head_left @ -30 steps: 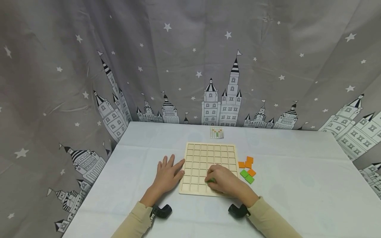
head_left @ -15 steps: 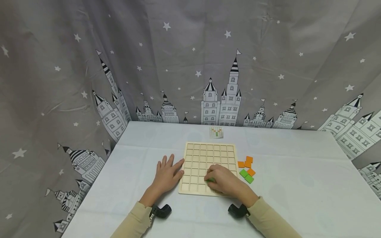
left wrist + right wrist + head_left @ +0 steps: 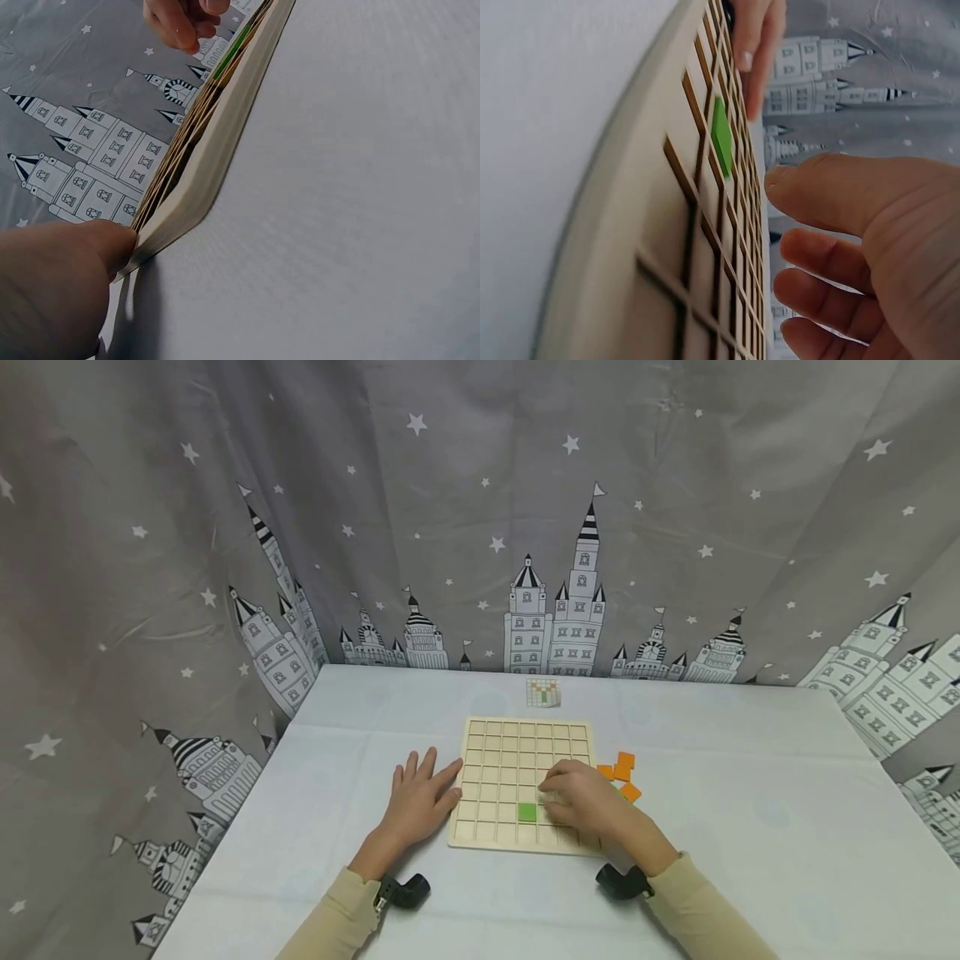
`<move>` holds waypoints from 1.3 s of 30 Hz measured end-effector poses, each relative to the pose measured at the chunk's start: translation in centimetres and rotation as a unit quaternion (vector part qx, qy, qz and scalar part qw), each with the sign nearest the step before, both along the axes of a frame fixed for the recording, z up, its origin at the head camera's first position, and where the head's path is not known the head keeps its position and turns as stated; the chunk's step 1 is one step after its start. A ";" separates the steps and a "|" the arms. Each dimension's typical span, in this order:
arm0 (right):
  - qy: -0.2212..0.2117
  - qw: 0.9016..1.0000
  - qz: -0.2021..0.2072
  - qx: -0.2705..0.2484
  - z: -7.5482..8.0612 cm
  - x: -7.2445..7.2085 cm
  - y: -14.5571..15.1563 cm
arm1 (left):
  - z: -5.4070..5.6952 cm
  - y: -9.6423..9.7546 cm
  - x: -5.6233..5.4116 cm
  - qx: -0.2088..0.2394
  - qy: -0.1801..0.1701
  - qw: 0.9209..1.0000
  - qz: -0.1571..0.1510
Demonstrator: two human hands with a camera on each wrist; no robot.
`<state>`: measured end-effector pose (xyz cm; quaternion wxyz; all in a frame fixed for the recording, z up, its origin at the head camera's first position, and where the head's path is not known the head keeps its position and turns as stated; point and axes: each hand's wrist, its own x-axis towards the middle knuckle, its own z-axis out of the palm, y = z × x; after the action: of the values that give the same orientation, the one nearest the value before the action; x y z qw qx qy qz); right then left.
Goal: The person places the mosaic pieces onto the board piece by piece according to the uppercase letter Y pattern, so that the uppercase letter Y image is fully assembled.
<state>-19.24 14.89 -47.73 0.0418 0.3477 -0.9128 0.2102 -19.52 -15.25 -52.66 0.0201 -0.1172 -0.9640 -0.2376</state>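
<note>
A pale wooden grid board (image 3: 480, 785) lies on the white table. In one of its cells near the front sits a green square tile (image 3: 527, 812), also visible in the right wrist view as a green tile (image 3: 721, 137). My right hand (image 3: 588, 797) hovers over the board's right part, just right of that tile, fingers loosely bent with nothing between them. Flat beside the board's left edge rests my left hand (image 3: 417, 795), fingers spread, its thumb and index finger right at the rim.
Right of the board lie several orange tiles (image 3: 624, 772); green there is mostly hidden behind my right hand. A small card (image 3: 543, 692) with a printed coloured grid lies behind the board. A grey curtain (image 3: 450, 485) with castles hangs beyond the table.
My right hand has let go of the green tile, leaving it in a board cell, and has moved right over the board. My left hand has stayed in place.
</note>
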 end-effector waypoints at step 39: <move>-0.049 0.982 -0.180 0.034 0.5 1.9 9.6 | 0.3 0.1 0.0 0.007 -0.017 1.000 0.000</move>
<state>-17.34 24.53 -47.25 0.0219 0.1681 -0.9680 0.1849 -19.52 -15.20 -52.36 0.0043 -0.1126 -0.9625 -0.2466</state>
